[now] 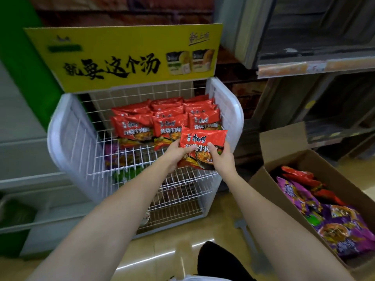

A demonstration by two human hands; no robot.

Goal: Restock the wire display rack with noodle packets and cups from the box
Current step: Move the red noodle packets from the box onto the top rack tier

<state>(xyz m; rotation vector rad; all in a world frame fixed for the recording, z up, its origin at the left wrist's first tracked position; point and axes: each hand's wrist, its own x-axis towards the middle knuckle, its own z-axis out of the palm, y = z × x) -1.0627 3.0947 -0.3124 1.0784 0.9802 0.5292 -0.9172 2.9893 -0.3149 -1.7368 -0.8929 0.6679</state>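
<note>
Red packet (203, 147) gripped by both hands (176, 154) (221, 159) — over rack's (81, 138) front edge.

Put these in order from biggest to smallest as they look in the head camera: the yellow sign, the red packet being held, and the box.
1. Yellow sign
2. Box, though the frame's edge cuts it off and it sits nearer, so these two are unsure
3. Red packet
</note>
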